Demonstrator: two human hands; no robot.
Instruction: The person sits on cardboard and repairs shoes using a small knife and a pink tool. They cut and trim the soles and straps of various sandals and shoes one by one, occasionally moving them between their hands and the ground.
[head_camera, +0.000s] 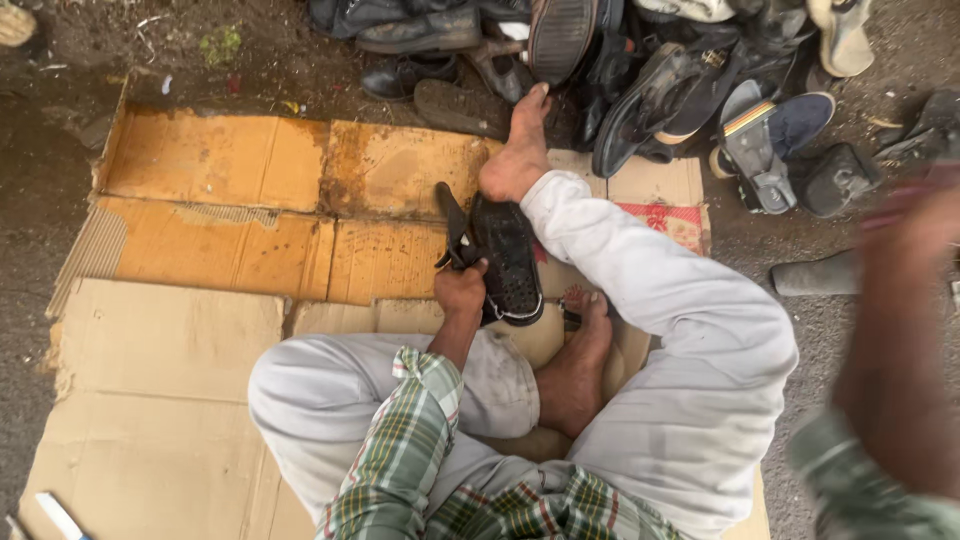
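A person seated cross-legged on flattened brown cardboard sheets (220, 200) grips a black rubber-soled sandal (505, 258) with the left hand (461, 288), fingers closed around its strap side near the heel end. The sandal stands on edge between the person's bare feet, sole facing right, its long axis running from the hand away toward the outstretched right foot (518, 150), toe end pointing forward and touching that foot. The right hand (915, 225) is raised at the frame's right edge, blurred by motion; whether its fingers are open or closed cannot be told. Held this way, the sandal seems best steadied by pressing its far end against the foot while the left hand keeps the strap taut. A heap of worn dark shoes and sandals (650, 70) lies on the dirt ground beyond the cardboard.
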